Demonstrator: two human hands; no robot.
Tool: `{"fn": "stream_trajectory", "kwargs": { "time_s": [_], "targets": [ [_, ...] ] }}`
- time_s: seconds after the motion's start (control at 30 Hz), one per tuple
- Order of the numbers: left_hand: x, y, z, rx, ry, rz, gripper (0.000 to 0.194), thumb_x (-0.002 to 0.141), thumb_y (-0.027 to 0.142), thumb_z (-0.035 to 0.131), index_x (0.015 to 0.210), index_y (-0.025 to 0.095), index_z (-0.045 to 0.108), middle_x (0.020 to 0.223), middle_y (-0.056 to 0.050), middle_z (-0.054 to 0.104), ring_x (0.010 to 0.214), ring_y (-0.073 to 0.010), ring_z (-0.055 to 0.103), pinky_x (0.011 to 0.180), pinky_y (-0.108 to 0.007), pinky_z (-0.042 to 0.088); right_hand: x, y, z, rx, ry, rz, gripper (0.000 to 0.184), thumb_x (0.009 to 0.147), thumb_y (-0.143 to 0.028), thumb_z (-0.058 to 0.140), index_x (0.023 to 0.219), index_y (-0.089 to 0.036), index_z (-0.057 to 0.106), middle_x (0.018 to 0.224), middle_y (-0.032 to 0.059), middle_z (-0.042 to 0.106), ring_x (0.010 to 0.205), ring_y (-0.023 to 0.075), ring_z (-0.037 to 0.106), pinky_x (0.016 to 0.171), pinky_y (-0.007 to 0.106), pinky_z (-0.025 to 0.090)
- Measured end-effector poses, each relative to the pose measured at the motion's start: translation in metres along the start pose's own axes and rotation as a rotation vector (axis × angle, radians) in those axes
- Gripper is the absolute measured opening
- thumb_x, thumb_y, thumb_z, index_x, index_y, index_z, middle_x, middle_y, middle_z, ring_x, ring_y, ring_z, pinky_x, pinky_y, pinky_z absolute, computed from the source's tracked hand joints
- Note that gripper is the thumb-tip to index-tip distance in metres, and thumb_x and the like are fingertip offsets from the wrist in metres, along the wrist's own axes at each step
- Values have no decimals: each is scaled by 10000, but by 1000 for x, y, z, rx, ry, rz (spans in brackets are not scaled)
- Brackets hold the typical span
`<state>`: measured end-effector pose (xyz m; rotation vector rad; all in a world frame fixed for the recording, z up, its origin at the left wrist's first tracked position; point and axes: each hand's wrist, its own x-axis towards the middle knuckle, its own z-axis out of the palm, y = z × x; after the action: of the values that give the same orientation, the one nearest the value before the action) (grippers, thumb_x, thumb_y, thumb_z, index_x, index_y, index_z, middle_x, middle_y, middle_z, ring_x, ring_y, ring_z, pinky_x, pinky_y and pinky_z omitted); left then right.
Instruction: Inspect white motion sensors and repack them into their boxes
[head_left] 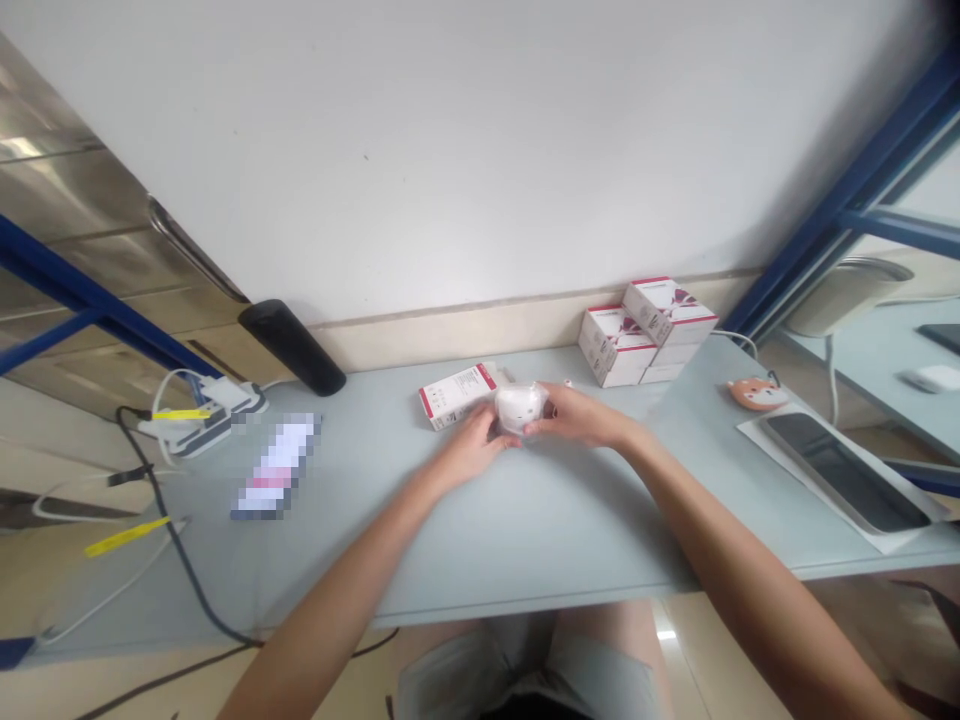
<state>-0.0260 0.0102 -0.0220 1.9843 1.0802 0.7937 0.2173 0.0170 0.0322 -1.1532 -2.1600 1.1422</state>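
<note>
Between my two hands, a rounded white device in clear plastic wrap (520, 406) is held just above the table. My left hand (480, 440) grips its left side, thumb along the lower edge. On the opposite side my right hand (570, 414) is closed around it, fingers behind and thumb in front. Directly behind my left hand lies a white carton with red ends (459, 392), its right end close to the device and partly hidden. The device's exact kind does not show.
Stacked red-and-white boxes (645, 335) stand at the back right. Rightward lie an orange animal-face item (757, 392) and a dark tablet-like slab (840, 472) on white sheeting. To the left are a pixelated phone-like object (277, 468), a black cylinder (292, 345), and a power strip (214, 415) with cables.
</note>
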Motion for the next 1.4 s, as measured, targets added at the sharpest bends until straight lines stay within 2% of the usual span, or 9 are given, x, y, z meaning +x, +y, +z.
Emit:
{"fn": "stream_trajectory", "kwargs": {
  "time_s": [0.37,0.6,0.7,0.77,0.87,1.0,1.13,1.27,1.4],
  "targets": [
    [3,13,4,-78,39,3,556,858,351,820,1370,236,638,1446,-139,651,1358,-355,588,1178,-537,426,-3,-3,6,-109,2,-39,458,890,-352,754,1328,-253,664,1339,95,723,1172,306,673,947,376,500],
    [8,12,3,-215,83,-47,528,781,366,873,1247,189,698,1329,-135,723,1240,-350,667,1117,-505,491,1,-3,9,-279,39,19,377,934,-458,728,1198,-190,690,1121,140,779,958,297,703,828,346,475],
    [6,15,5,-305,120,-72,596,770,509,870,1222,163,693,1258,-147,754,1174,-351,703,1041,-485,544,0,-3,6,-221,27,-26,469,955,-555,675,1256,-196,662,994,91,768,826,240,661,768,320,454],
    [4,22,9,-370,170,-78,631,842,630,769,1240,149,674,1239,-161,761,1181,-346,706,1024,-469,553,-2,-6,3,-156,33,-99,519,938,-601,679,1268,-201,658,920,46,744,766,205,609,742,302,435],
    [1,34,13,-449,242,-81,644,931,676,643,1311,157,636,1309,-165,739,1238,-326,687,1042,-432,543,-3,-12,-1,-64,122,-163,509,923,-610,692,1220,-198,677,914,23,723,760,185,565,728,290,416],
    [2,43,7,-613,289,-68,586,904,581,742,1315,173,652,1359,-144,722,1298,-319,655,1104,-422,507,-2,-19,1,53,195,-187,466,937,-532,696,1271,-209,670,908,14,697,766,181,550,726,296,423],
    [3,48,-2,-884,291,-113,505,936,514,720,1331,210,644,1432,-130,682,1346,-310,629,1114,-466,518,0,-21,5,146,275,-187,425,981,-463,626,1328,-218,642,807,-7,651,723,172,553,737,314,467],
    [2,54,-6,-954,240,-225,489,974,526,649,1370,242,610,1554,-109,589,1417,-296,578,1130,-469,518,1,-25,8,229,402,-179,391,990,-484,614,1265,-211,665,823,6,677,751,172,603,768,326,500],
    [0,56,-7,-990,284,-228,437,917,430,738,1294,242,625,1494,-106,640,1387,-286,605,1143,-462,498,3,-27,11,342,527,-142,359,1008,-518,582,1174,-219,690,870,18,681,725,158,633,707,310,504]
  ]
}}
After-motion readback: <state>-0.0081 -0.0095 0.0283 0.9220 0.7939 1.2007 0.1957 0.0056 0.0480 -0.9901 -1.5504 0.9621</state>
